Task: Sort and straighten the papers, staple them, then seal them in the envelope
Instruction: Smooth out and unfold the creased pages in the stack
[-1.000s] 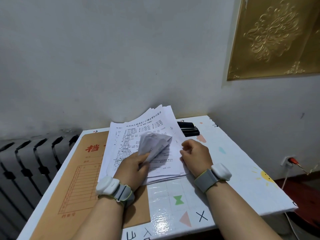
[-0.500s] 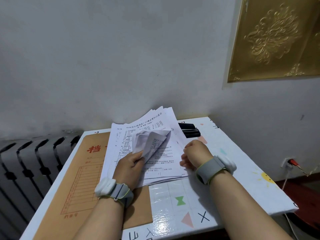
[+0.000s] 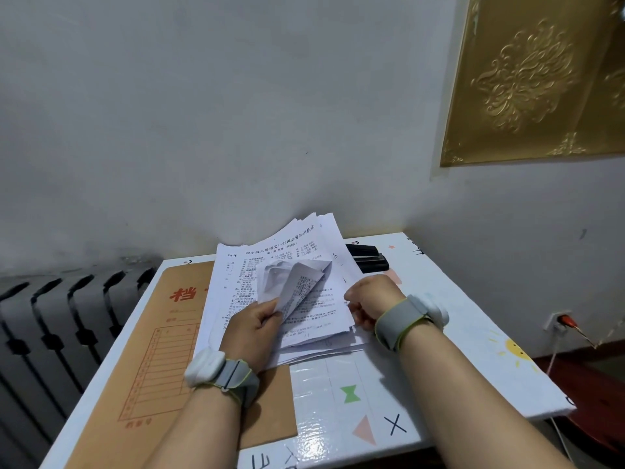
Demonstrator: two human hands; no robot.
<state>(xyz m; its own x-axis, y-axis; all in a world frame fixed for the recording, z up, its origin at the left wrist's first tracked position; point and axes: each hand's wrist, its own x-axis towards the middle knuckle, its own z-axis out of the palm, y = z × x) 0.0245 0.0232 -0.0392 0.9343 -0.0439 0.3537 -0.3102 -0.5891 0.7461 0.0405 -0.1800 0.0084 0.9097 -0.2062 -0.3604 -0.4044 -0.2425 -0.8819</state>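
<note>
Currently sorting: left hand (image 3: 252, 328) pinches curled sheets (image 3: 294, 286); right hand (image 3: 370, 299) curled at stack (image 3: 236, 275) edge, hold unclear; next, flatten and square

free room at the right and front of the surface (image 3: 439, 367), crowded at the back
the bare part right of the papers (image 3: 236, 275) and in front of them is open to pass. the envelope (image 3: 162, 350) lies flat at the left, partly under the pile. the stapler (image 3: 368, 258) sits just beside the papers, near the wall (image 3: 236, 130). a curled sheet (image 3: 294, 282) in the left hand (image 3: 253, 330) stands up over the pile.
</note>
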